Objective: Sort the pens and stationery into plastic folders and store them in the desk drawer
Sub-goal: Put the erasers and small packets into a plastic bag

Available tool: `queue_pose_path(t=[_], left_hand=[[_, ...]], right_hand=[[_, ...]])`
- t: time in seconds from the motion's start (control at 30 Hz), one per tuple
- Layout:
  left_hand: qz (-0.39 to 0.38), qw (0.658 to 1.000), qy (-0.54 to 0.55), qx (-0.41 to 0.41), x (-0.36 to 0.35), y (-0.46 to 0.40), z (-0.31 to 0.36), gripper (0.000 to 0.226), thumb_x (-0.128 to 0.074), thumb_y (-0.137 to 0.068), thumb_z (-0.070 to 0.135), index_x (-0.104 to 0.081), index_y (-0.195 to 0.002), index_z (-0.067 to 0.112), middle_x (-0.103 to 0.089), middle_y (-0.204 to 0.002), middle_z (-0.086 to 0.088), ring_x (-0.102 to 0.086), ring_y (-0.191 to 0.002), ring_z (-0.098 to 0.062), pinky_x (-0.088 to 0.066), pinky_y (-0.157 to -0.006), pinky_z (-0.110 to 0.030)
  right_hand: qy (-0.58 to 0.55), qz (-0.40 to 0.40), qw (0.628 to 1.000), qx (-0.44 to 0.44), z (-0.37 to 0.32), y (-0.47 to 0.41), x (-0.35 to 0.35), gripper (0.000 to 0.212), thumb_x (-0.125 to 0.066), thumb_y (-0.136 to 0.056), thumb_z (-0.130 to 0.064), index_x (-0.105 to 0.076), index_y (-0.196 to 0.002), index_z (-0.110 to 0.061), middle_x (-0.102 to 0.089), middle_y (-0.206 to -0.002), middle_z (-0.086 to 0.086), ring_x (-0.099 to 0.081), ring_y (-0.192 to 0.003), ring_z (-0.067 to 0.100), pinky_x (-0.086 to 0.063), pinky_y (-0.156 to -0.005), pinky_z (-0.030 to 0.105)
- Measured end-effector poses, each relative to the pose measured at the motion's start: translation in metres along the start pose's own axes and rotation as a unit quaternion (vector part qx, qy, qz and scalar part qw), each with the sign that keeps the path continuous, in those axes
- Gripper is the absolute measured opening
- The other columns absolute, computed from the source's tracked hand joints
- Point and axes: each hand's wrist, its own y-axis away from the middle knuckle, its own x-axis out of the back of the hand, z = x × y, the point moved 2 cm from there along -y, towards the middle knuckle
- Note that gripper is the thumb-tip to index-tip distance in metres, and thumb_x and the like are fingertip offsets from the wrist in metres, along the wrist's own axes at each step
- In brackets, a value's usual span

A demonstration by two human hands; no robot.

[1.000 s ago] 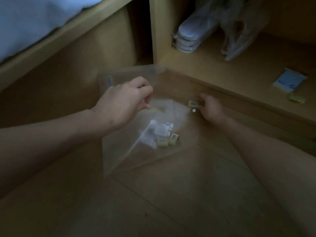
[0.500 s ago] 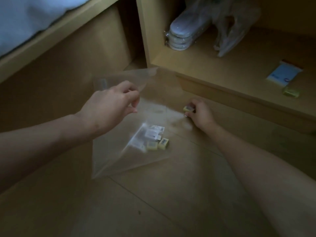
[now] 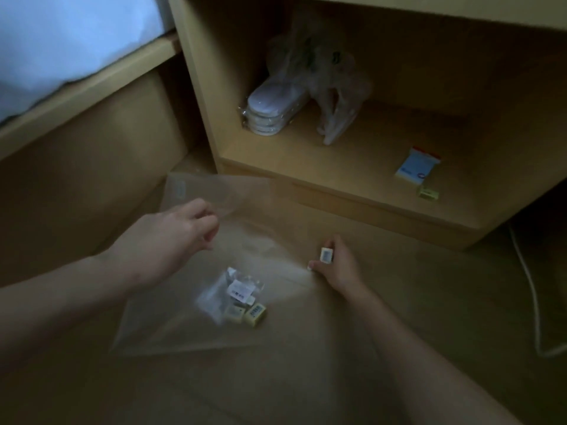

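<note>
A clear plastic folder point(image 3: 171, 326) lies on the wooden floor with its top sheet lifted. My left hand point(image 3: 175, 237) pinches that top sheet and holds it up. Inside the folder sit a small wrapped packet point(image 3: 241, 291) and two yellowish erasers point(image 3: 254, 314). My right hand point(image 3: 336, 266) rests at the folder's right edge and grips a small white eraser point(image 3: 326, 255) with a barcode label.
An open wooden cabinet shelf point(image 3: 306, 161) stands behind, holding stacked white slippers in wrap point(image 3: 270, 108), a crumpled plastic bag point(image 3: 331, 87), a blue-white packet point(image 3: 417, 167) and a small yellow box point(image 3: 428, 193). A bed frame point(image 3: 79, 90) runs along the left. A white cable point(image 3: 534, 302) trails at right.
My right hand has turned the small eraser upright at the folder's edge. The left hand keeps the top sheet lifted. The camera has tilted up, showing more of the shelf.
</note>
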Motion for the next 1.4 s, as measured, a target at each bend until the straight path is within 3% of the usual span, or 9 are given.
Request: queue_pose_path(t=[0.13, 0.23, 0.33, 0.47, 0.63, 0.8, 1.1, 1.23, 1.4], left_hand=[[0.003, 1.000, -0.003, -0.019, 0.000, 0.002, 0.006, 0.027, -0.081, -0.068, 0.013, -0.054, -0.074, 0.017, -0.061, -0.098, -0.003, -0.064, -0.072, -0.021, -0.051, -0.043, -0.034], [-0.013, 0.999, -0.017, -0.034, 0.000, 0.000, 0.013, 0.033, -0.085, -0.062, 0.014, -0.055, -0.071, 0.018, -0.063, -0.093, -0.002, -0.063, -0.065, -0.016, -0.045, -0.039, -0.022], [-0.015, 0.999, -0.008, -0.031, -0.004, -0.004, 0.012, 0.031, -0.084, -0.065, 0.013, -0.055, -0.073, 0.019, -0.063, -0.093, -0.002, -0.063, -0.066, -0.016, -0.047, -0.040, -0.024], [-0.023, 1.000, 0.000, -0.009, -0.006, -0.011, 0.013, 0.025, -0.080, -0.071, 0.015, -0.055, -0.076, 0.018, -0.062, -0.099, -0.004, -0.063, -0.070, -0.019, -0.050, -0.044, -0.029], [-0.035, 0.998, 0.023, 0.047, -0.008, -0.019, 0.019, 0.009, -0.061, -0.089, 0.023, -0.053, -0.090, 0.017, -0.052, -0.119, 0.001, -0.057, -0.095, -0.020, -0.047, -0.064, -0.033], [-0.086, 0.992, 0.009, 0.093, -0.012, -0.028, 0.017, 0.012, -0.053, -0.094, 0.029, -0.051, -0.100, 0.019, -0.044, -0.126, 0.005, -0.050, -0.105, -0.016, -0.040, -0.070, -0.030], [-0.080, 0.991, 0.025, 0.105, -0.014, -0.027, 0.006, 0.014, -0.053, -0.093, 0.033, -0.049, -0.099, 0.021, -0.044, -0.122, 0.006, -0.051, -0.104, -0.017, -0.043, -0.072, -0.031], [-0.076, 0.991, 0.027, 0.104, -0.012, -0.023, 0.004, 0.012, -0.052, -0.094, 0.035, -0.044, -0.095, 0.026, -0.042, -0.121, 0.008, -0.049, -0.100, -0.013, -0.035, -0.068, -0.025], [-0.069, 0.992, 0.031, 0.105, -0.013, -0.020, 0.001, 0.012, -0.053, -0.093, 0.035, -0.045, -0.095, 0.026, -0.042, -0.120, 0.009, -0.049, -0.099, -0.013, -0.039, -0.070, -0.027]], right_hand=[[-0.099, 0.035, 0.994, -0.007, 0.014, 0.005, 0.000, 0.043, -0.080, -0.070, -0.006, -0.040, -0.081, -0.014, -0.045, -0.071, -0.002, -0.040, -0.063, 0.013, -0.028, -0.050, 0.024], [-0.172, 0.067, 0.983, 0.001, 0.021, 0.003, 0.007, 0.040, -0.072, -0.076, 0.004, -0.040, -0.070, -0.019, -0.047, -0.065, 0.000, -0.041, -0.058, 0.011, -0.034, -0.049, 0.015], [-0.216, 0.142, 0.966, -0.004, 0.024, 0.002, 0.018, 0.036, -0.067, -0.081, 0.004, -0.044, -0.072, -0.022, -0.051, -0.068, 0.000, -0.049, -0.058, 0.012, -0.038, -0.051, 0.011], [-0.272, 0.190, 0.943, 0.029, 0.012, 0.008, 0.026, 0.032, -0.066, -0.083, 0.001, -0.046, -0.077, -0.024, -0.059, -0.079, 0.011, -0.058, -0.068, 0.025, -0.049, -0.066, 0.038], [-0.373, 0.077, 0.922, 0.074, -0.026, 0.020, 0.016, 0.025, -0.058, -0.085, 0.009, -0.048, -0.080, -0.014, -0.058, -0.072, 0.010, -0.058, -0.044, 0.002, -0.049, -0.047, 0.015], [-0.373, 0.007, 0.925, 0.072, -0.044, 0.029, -0.007, 0.022, -0.058, -0.086, 0.008, -0.053, -0.082, -0.013, -0.061, -0.071, 0.006, -0.061, -0.048, 0.003, -0.050, -0.051, 0.015], [-0.191, 0.039, 0.962, 0.193, -0.057, 0.053, -0.021, 0.037, -0.061, -0.086, 0.000, -0.053, -0.083, -0.036, -0.057, -0.092, -0.011, -0.065, -0.067, 0.006, -0.054, -0.064, 0.023], [-0.286, -0.106, 0.949, 0.084, -0.056, 0.048, -0.044, 0.028, -0.055, -0.087, 0.010, -0.057, -0.083, -0.017, -0.057, -0.072, 0.001, -0.062, -0.052, 0.014, -0.052, -0.051, 0.027], [-0.270, -0.191, 0.943, 0.027, -0.055, 0.047, -0.058, 0.020, -0.056, -0.085, 0.014, -0.056, -0.078, -0.005, -0.056, -0.064, 0.007, -0.060, -0.041, 0.009, -0.045, -0.038, 0.019]])
